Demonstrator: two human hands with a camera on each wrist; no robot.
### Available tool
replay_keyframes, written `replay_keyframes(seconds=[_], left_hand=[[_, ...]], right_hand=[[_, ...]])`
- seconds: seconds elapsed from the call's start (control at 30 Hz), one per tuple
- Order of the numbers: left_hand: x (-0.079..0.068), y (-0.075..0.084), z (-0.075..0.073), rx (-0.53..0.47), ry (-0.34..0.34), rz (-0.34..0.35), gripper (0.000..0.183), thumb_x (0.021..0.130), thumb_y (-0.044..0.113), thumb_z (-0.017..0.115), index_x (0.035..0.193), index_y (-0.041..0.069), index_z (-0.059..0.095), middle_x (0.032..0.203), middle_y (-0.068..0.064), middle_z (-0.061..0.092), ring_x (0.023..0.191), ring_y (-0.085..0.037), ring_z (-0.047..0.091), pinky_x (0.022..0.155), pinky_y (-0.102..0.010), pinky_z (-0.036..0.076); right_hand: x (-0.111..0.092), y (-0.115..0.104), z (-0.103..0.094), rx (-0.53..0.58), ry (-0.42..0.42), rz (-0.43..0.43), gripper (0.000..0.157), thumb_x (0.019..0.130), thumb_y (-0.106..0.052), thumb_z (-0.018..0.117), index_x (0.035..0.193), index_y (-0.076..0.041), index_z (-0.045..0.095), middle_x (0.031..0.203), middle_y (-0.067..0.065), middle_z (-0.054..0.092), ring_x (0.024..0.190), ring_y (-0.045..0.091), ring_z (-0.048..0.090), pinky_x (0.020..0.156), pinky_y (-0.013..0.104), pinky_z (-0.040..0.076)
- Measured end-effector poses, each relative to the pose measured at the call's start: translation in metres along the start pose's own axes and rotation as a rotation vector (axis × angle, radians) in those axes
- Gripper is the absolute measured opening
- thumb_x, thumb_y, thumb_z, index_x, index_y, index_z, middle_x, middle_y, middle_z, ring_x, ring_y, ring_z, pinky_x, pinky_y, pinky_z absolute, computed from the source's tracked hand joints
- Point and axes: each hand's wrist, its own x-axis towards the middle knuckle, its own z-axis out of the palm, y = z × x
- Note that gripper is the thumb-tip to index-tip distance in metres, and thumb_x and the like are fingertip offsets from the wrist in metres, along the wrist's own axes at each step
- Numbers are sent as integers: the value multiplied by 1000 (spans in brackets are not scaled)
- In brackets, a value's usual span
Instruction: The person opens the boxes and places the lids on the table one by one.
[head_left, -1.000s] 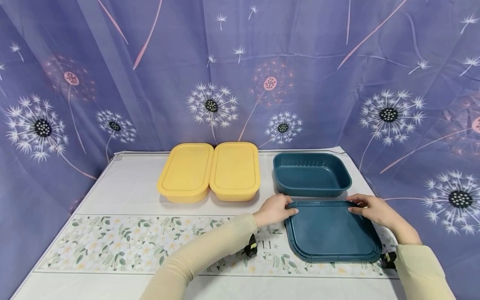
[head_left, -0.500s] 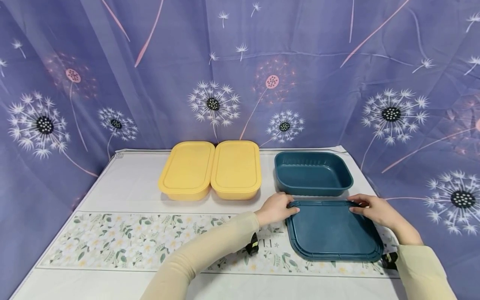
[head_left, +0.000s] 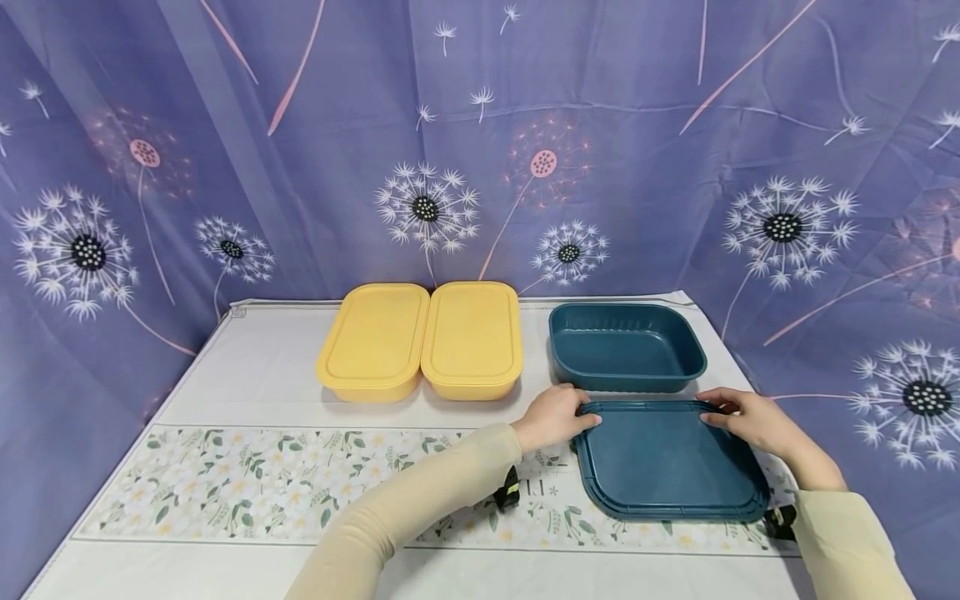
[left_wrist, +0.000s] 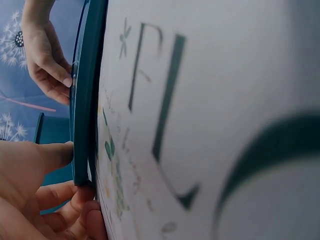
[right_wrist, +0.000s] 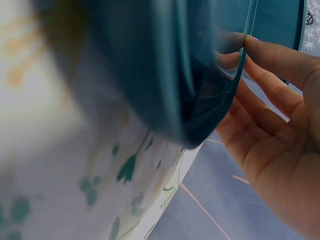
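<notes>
A dark teal lid [head_left: 671, 462] lies in front of the matching open container [head_left: 626, 354] in the head view. At the lid's far left corner, my left hand [head_left: 553, 418] pinches the rim. The left wrist view shows that thumb [left_wrist: 57, 154] on one face of the lid and fingers curled beneath its edge. My right hand [head_left: 753, 425] grips the far right corner; in the right wrist view its thumb [right_wrist: 272, 57] presses the rim, with fingers [right_wrist: 260, 107] behind it. The container, with nothing visible inside, sits just beyond both hands.
Two yellow lidded boxes, the left box [head_left: 377, 337] and the right box [head_left: 472, 337], stand side by side at the back of the table [head_left: 247, 375]. A purple dandelion-print curtain [head_left: 322, 192] rises behind and along both sides.
The lid and both hands have shifted very slightly to the right, with the same hold on the rim. The container and yellow boxes stay in place.
</notes>
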Motion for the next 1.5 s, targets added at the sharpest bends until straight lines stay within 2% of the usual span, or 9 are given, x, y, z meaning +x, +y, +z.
replay_keyframes(seconds=[0.5,0.83,1.0,1.2,1.33,1.5], left_hand=[[-4,4,-3,32,-12,-12,42,99,41,64,131,13,67,118,0,68,97,-11,64,80,-21,51],[-3,3,0,76,-8,3,41,99,40,65,132,16,66,120,0,66,97,-10,64,80,-20,51],[-2,2,-2,63,-28,6,41,99,40,65,133,15,65,121,-1,66,98,-10,63,81,-21,51],[-3,-5,-7,-3,-82,37,42,99,38,65,134,15,63,116,0,64,97,-8,61,78,-21,50],[-6,-12,-17,-51,-107,73,42,100,35,65,136,15,60,113,0,64,98,-9,61,80,-22,50],[-12,-18,-30,-66,-129,137,40,101,30,64,137,13,60,118,-3,64,101,-10,62,80,-22,50]], right_hand=[[-2,-1,1,-6,13,0,36,95,-18,72,121,7,67,110,24,67,93,34,63,70,40,52],[-3,-1,1,0,15,-11,35,93,-14,73,119,9,67,105,23,69,88,32,66,68,35,53],[-2,-1,1,-1,6,-4,36,93,-15,73,120,9,67,106,23,68,89,32,66,68,35,53],[-3,-2,-1,-3,-10,-18,36,96,-15,70,121,9,66,109,25,68,92,35,67,71,39,55],[-5,-3,-4,-11,-19,-12,38,98,-19,67,124,8,65,116,29,65,100,43,64,76,50,55],[-10,-5,-10,-26,-7,-3,40,101,-23,63,128,6,63,127,35,58,112,54,56,83,62,51]])
